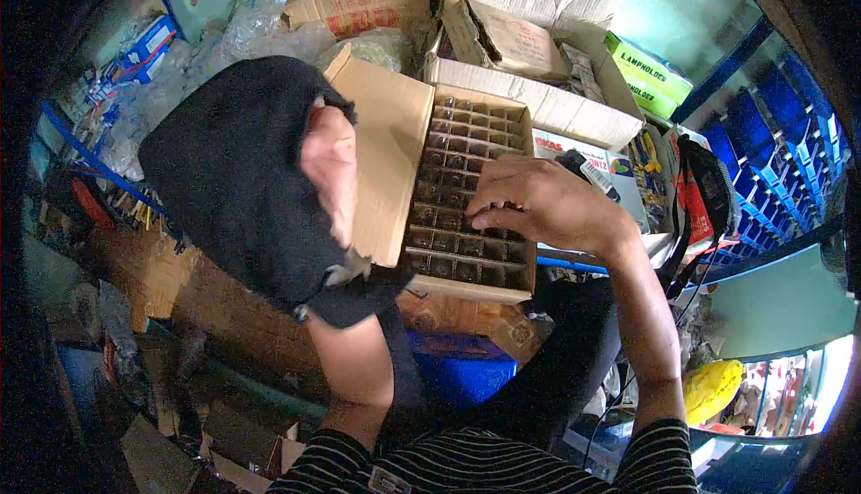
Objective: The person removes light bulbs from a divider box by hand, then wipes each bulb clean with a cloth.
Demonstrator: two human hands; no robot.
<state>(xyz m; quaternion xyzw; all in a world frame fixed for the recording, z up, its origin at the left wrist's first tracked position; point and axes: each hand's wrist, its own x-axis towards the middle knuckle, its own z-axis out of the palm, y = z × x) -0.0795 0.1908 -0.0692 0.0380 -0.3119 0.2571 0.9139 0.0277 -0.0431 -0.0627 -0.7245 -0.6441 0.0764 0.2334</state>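
A cardboard box (484,288) with a divider grid stands in front of me, its flap folded out to the left. Small glass-like pieces, too dim to name, show in several of its cells. Over the middle of the grid is my right hand (547,198), fingers curled and thumb near the index finger; whatever is between the tips is hidden. My left hand (330,162), blurred, shows partly from a large black cloth (233,171) left of the box. The cloth seems held up by that hand and covers its fingers and wrist.
Behind stands a larger open carton (529,91) with a smaller box in it. Green lampholder boxes (650,77) and blue racks (771,144) are at right. Clear plastic bags (256,32) pile up at back left. A black strap bag (704,189) hangs at right.
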